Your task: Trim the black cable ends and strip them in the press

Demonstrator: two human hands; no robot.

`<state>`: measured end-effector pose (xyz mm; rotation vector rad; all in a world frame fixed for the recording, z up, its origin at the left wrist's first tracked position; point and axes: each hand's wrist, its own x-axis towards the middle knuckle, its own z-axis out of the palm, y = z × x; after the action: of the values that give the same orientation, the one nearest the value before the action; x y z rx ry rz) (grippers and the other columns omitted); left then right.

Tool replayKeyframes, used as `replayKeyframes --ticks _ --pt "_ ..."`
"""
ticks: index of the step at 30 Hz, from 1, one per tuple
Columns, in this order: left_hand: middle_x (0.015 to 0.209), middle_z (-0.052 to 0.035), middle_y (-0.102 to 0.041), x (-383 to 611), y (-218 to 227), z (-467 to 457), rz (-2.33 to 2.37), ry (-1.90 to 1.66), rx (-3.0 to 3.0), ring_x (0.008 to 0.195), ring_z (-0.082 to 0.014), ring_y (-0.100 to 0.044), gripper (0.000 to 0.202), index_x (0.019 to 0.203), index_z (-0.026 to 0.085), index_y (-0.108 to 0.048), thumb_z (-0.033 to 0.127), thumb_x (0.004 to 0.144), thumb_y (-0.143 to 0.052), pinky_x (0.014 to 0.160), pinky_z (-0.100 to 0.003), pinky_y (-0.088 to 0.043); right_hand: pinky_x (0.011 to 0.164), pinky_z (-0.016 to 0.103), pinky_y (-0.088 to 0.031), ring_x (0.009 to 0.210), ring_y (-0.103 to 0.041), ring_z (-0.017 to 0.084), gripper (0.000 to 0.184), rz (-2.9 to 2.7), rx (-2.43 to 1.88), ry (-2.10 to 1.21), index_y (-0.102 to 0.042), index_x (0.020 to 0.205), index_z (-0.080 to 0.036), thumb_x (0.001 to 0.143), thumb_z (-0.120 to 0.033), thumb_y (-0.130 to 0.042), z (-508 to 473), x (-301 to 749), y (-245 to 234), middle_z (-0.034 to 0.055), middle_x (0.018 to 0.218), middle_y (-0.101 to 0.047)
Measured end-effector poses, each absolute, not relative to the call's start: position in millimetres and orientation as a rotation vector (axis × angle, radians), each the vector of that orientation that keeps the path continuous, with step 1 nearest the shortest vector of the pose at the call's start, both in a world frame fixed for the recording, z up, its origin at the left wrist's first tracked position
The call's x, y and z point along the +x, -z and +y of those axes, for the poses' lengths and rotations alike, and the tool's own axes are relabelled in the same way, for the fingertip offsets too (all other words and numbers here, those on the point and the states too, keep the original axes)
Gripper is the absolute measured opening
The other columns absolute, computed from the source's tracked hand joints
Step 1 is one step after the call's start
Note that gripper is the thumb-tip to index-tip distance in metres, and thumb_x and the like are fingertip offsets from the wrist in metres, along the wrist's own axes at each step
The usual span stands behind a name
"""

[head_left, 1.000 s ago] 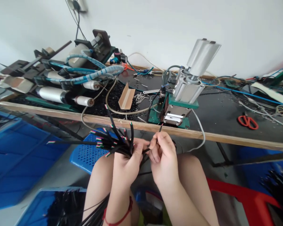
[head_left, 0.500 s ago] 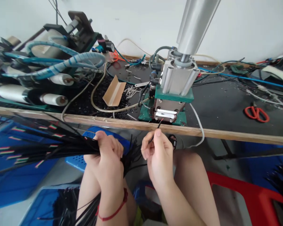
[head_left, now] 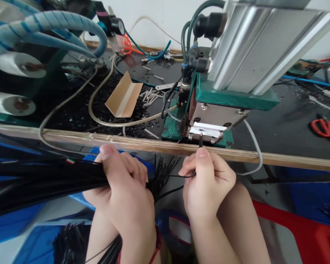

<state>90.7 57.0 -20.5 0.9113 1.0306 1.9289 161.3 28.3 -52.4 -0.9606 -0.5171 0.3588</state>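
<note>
My left hand [head_left: 121, 187] is closed around a thick bundle of black cables [head_left: 41, 179] that fans out to the left, some ends showing red, white and green wires. My right hand [head_left: 207, 183] pinches a single black cable [head_left: 200, 141], its tip pointing up at the slot of the silver and green pneumatic press [head_left: 211, 124] on the bench edge. A large silver cylinder [head_left: 261, 44] rises from the press. Both hands sit just below the wooden bench edge [head_left: 143, 143].
On the black bench top lie a folded cardboard piece [head_left: 123, 97], loose cut bits, hoses and red scissors [head_left: 326, 128] at the right. A machine with white rollers [head_left: 16, 66] fills the left. Blue crates [head_left: 30, 242] with more black cables and a red stool [head_left: 305, 231] sit below.
The view has moved closer to the press. My right hand rose and brought the single cable's tip up to the press slot. My left hand keeps the bundle, now lower left.
</note>
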Motion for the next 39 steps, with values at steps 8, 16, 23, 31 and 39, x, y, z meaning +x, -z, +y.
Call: replayKeyframes --ticks 8,16,23,31,39 --pt "0.052 0.0052 -0.034 103 14 54 1.119 -1.835 0.845 0.041 -0.0110 -0.030 0.059 0.062 0.024 -0.045 0.031 0.118 -0.061 0.043 -0.035 -0.023 0.044 0.022 -0.036 0.042 -0.047 0.008 0.047 -0.539 -0.940 -0.307 -0.060 0.053 -0.020 0.097 -0.006 -0.067 45 170 48 -0.0064 0.048 -0.053" --pt "0.050 0.0065 -0.035 98 11 52 1.073 -1.594 0.885 0.041 -0.0089 -0.030 0.048 0.065 0.022 -0.056 0.024 0.111 -0.067 0.044 -0.029 -0.025 0.046 0.022 -0.027 0.045 -0.036 0.004 0.049 -0.970 -1.120 -0.206 -0.039 0.059 -0.020 0.095 -0.005 -0.068 33 183 44 -0.0092 0.051 -0.040" --pt "0.066 0.0022 -0.060 64 21 48 1.102 -1.170 1.071 0.054 -0.0138 -0.052 0.016 0.100 0.024 -0.083 0.034 0.092 -0.092 0.050 -0.026 -0.044 0.048 0.023 -0.028 0.052 -0.037 0.006 0.042 -1.307 -1.044 -0.236 -0.042 0.068 -0.022 0.098 -0.008 -0.067 25 185 42 -0.0076 0.059 -0.042" --pt "0.071 -0.0002 -0.065 67 28 48 1.012 -1.144 0.903 0.059 -0.0166 -0.062 0.018 0.101 0.024 -0.081 0.038 0.093 -0.088 0.048 -0.026 -0.045 0.047 0.025 -0.026 0.053 -0.036 0.007 0.042 -1.404 -0.999 -0.288 -0.043 0.069 -0.023 0.100 -0.007 -0.066 24 188 41 -0.0076 0.060 -0.041" --pt "0.051 0.0051 -0.045 62 14 56 1.027 -1.210 0.915 0.044 -0.0113 -0.038 0.016 0.081 0.023 -0.075 0.028 0.092 -0.084 0.042 -0.027 -0.031 0.053 0.025 -0.042 0.058 -0.056 0.011 0.037 -1.505 -0.942 -0.510 -0.066 0.075 -0.020 0.112 -0.022 -0.068 26 193 47 -0.0020 0.066 -0.062"
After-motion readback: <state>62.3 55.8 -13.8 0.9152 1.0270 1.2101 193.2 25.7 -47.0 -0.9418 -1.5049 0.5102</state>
